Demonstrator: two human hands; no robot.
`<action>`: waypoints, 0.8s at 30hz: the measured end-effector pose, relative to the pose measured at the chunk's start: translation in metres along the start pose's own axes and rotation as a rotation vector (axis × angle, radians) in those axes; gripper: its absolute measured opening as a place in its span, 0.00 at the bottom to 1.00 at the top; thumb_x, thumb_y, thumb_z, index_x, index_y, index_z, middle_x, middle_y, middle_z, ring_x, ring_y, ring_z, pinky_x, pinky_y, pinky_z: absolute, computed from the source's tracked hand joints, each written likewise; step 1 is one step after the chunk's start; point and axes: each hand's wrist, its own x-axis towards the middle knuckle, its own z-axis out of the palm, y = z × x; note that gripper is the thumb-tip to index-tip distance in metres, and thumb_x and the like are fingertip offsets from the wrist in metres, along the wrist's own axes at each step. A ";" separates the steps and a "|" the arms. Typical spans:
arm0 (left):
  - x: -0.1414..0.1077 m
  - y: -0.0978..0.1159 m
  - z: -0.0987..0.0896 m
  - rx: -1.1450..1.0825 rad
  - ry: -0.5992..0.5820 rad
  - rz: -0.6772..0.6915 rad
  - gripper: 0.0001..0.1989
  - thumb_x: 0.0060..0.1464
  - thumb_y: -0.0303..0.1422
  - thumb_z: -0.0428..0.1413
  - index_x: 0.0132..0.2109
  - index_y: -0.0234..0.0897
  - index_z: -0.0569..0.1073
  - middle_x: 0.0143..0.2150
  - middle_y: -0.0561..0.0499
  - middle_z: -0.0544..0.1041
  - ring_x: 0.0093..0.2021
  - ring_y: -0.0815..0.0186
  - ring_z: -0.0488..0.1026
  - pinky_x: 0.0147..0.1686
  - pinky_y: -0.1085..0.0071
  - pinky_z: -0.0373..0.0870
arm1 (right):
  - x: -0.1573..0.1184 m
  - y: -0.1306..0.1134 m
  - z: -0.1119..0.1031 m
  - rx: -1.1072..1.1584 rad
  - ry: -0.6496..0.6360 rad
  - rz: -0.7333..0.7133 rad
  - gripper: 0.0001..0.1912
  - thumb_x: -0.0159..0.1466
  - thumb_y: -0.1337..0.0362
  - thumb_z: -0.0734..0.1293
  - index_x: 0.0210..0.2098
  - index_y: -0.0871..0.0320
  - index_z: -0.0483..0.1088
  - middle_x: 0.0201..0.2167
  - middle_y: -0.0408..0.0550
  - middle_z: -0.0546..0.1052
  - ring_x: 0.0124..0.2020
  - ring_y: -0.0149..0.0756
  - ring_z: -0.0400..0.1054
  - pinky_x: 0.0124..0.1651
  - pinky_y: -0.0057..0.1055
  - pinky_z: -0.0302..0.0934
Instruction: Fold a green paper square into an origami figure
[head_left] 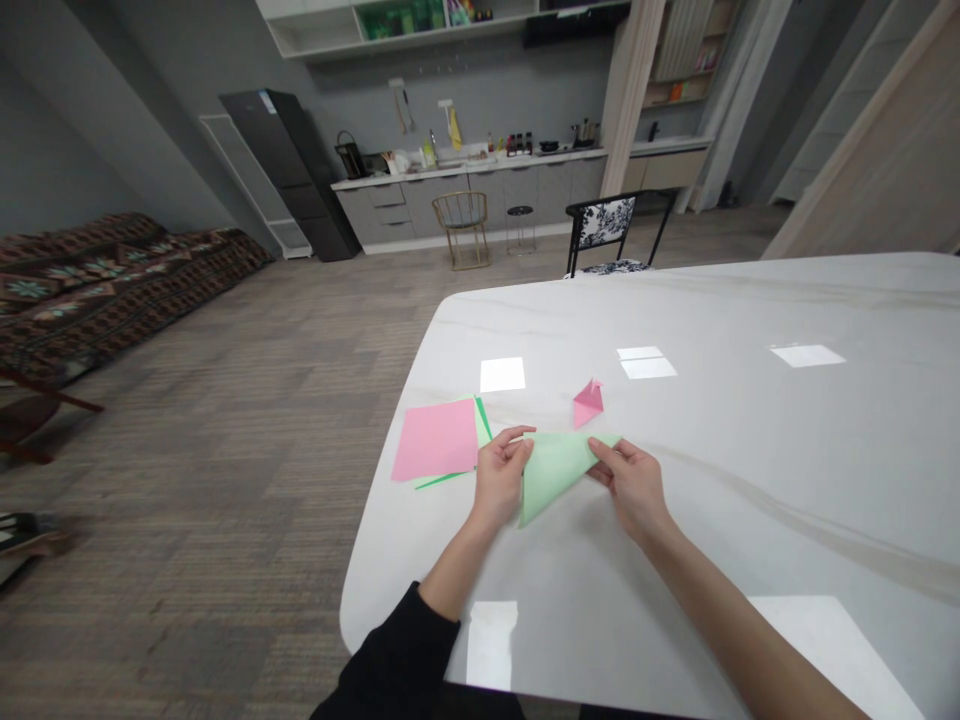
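My left hand (pixel 501 478) and my right hand (pixel 631 488) both pinch a sheet of pale green origami paper (pixel 553 472), folded into a triangle, one at each side of it. The triangle's point hangs down towards me, touching or just above the table. Left of my left hand lies a flat square of pink paper (pixel 435 440) on top of further green sheets (pixel 480 430). A small folded pink paper piece (pixel 589 403) stands on the white marble table (pixel 675 330) ahead of my hands, apart from them.
The table's rounded corner and left edge run close to my left arm, with carpet beyond. A patterned sofa (pixel 90 290) lies at the left. Further back stand a chair (pixel 607 235), a stool (pixel 465 228), a tall dark fridge (pixel 289 175) and kitchen counters (pixel 465 195).
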 end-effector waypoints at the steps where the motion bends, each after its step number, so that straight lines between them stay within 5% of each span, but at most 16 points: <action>1: 0.000 0.001 0.000 0.001 -0.006 -0.007 0.22 0.49 0.42 0.64 0.46 0.31 0.75 0.21 0.55 0.74 0.19 0.75 0.64 0.22 0.78 0.60 | 0.000 -0.002 0.000 -0.001 0.009 -0.007 0.15 0.47 0.57 0.79 0.26 0.60 0.75 0.24 0.44 0.77 0.28 0.34 0.72 0.38 0.35 0.72; 6: -0.007 0.009 0.000 0.037 -0.162 -0.094 0.21 0.47 0.41 0.64 0.46 0.31 0.76 0.21 0.55 0.72 0.23 0.70 0.70 0.32 0.70 0.73 | 0.004 -0.011 -0.006 -0.036 0.042 -0.059 0.17 0.46 0.57 0.79 0.21 0.60 0.71 0.21 0.41 0.74 0.25 0.30 0.68 0.32 0.28 0.69; 11: -0.012 0.013 0.001 0.200 -0.290 -0.081 0.20 0.49 0.40 0.64 0.46 0.32 0.78 0.23 0.51 0.75 0.23 0.68 0.70 0.27 0.72 0.69 | 0.002 -0.014 -0.008 -0.192 -0.054 -0.099 0.18 0.48 0.55 0.78 0.19 0.58 0.70 0.17 0.39 0.71 0.20 0.28 0.62 0.27 0.27 0.63; 19: -0.012 0.007 0.003 0.178 -0.098 0.039 0.16 0.47 0.39 0.66 0.43 0.34 0.81 0.30 0.47 0.80 0.29 0.66 0.74 0.30 0.73 0.69 | -0.004 -0.013 -0.003 -0.202 -0.055 -0.158 0.17 0.50 0.53 0.77 0.22 0.57 0.70 0.18 0.40 0.72 0.21 0.30 0.64 0.29 0.31 0.66; 24: -0.011 0.005 0.004 0.119 -0.011 0.074 0.16 0.46 0.39 0.66 0.40 0.34 0.79 0.24 0.51 0.76 0.24 0.70 0.69 0.26 0.74 0.64 | -0.004 -0.010 -0.003 -0.128 -0.060 -0.171 0.14 0.51 0.55 0.77 0.25 0.58 0.73 0.20 0.41 0.74 0.23 0.31 0.66 0.30 0.30 0.67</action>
